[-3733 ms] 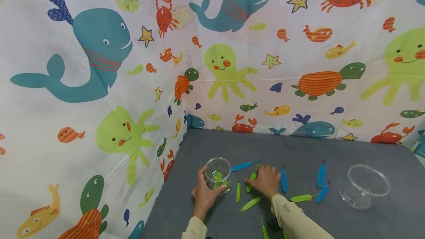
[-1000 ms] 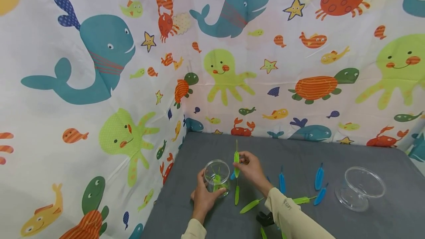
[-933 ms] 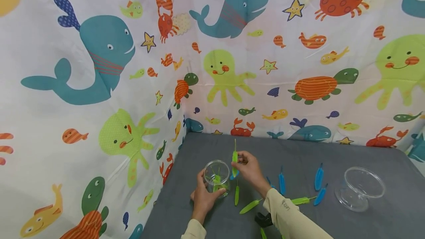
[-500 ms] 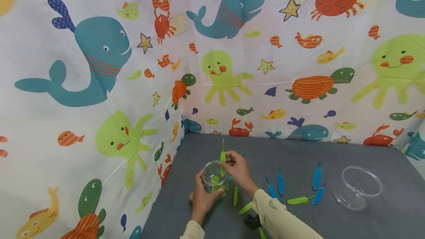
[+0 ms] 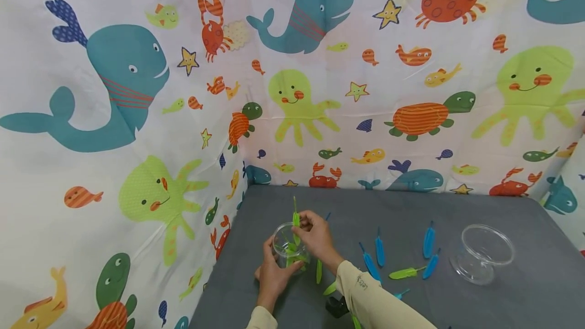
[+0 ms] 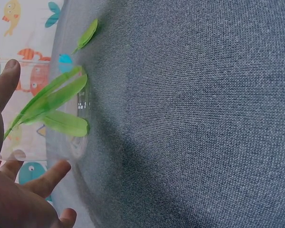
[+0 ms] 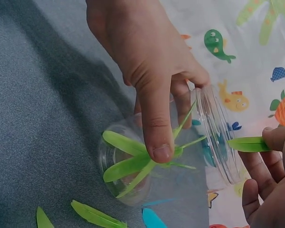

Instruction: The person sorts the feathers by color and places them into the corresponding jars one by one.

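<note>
A clear jar (image 5: 282, 240) stands on the grey cloth, with several green feathers (image 7: 128, 166) inside it. My left hand (image 5: 273, 274) grips the jar round its side, the thumb across the near wall, as the right wrist view also shows. My right hand (image 5: 316, 236) pinches one green feather (image 5: 296, 222) between thumb and fingers. That feather is upright, quill up, and its vane tip is right at the jar's rim (image 7: 221, 137). In the left wrist view, green feathers (image 6: 61, 95) lean inside the jar beside the left hand (image 6: 23, 190).
Several blue feathers (image 5: 380, 252) and a green feather (image 5: 403, 273) lie to the right on the grey cloth (image 5: 525, 288). A clear footed bowl (image 5: 475, 263) stands farther right. Near the right sleeve is a small black object (image 5: 336, 307). A printed sea-animal curtain (image 5: 356, 136) rises behind and at left.
My right hand has picked up a green feather from the cloth, lifted it and carried it left to the jar's rim. My left hand keeps its grip on the jar.
</note>
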Demonstrator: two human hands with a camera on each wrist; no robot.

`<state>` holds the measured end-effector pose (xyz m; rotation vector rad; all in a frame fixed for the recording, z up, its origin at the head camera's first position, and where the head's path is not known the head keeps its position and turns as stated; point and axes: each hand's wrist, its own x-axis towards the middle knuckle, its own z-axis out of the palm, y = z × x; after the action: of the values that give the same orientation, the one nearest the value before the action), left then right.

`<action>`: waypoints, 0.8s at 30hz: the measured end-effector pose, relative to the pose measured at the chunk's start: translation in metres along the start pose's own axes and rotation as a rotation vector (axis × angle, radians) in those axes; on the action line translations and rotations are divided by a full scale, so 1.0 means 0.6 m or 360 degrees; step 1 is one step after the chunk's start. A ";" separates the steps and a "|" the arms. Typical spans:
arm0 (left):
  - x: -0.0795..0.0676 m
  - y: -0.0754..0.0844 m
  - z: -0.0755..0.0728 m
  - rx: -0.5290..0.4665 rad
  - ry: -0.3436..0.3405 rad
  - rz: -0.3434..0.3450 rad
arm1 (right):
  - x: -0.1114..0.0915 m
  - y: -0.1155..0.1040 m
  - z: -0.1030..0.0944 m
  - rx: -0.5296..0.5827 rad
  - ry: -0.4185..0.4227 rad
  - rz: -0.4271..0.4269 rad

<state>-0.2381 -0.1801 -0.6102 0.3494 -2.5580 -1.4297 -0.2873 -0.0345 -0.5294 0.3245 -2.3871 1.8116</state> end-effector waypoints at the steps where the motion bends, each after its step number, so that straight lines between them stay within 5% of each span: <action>1: 0.000 0.000 0.000 0.0003 -0.0003 0.0001 | 0.001 0.000 0.000 -0.0001 0.0003 0.0005; 24: 0.003 0.000 -0.003 -0.0009 -0.0027 -0.0008 | 0.012 -0.005 0.001 -0.0101 -0.0056 -0.0086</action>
<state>-0.2392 -0.1820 -0.6091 0.3444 -2.5675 -1.4476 -0.2938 -0.0368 -0.5251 0.4130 -2.4284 1.7173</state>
